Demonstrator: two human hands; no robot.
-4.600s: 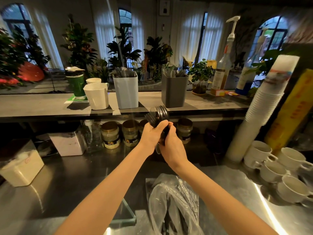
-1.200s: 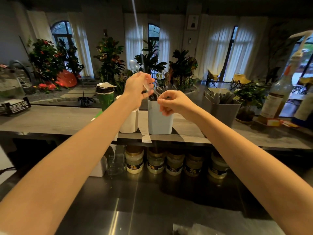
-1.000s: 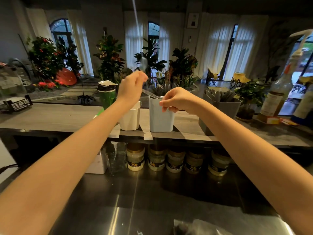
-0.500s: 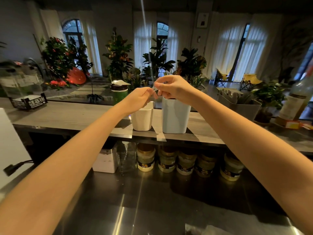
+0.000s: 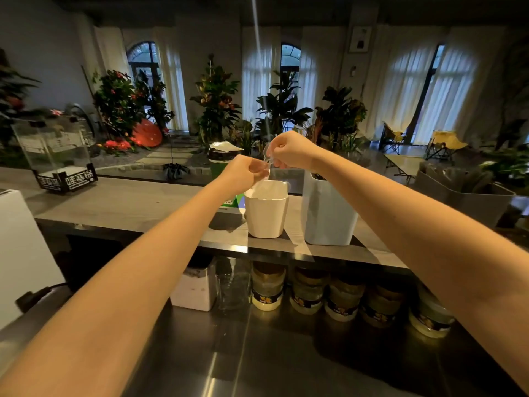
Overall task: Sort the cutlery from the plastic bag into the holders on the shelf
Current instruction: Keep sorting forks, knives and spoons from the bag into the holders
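On the long grey shelf across mid-frame, the white plastic holder stands centre, beside the pale blue plastic holder. Above it, our left hand and right hand curl their fingers, pinching a clear plastic piece of cutlery. We should steer it upright inside the white rim before releasing.

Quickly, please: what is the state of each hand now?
Left hand: curled, pinching the clear plastic cutlery.
Right hand: pinching the clear plastic cutlery too.
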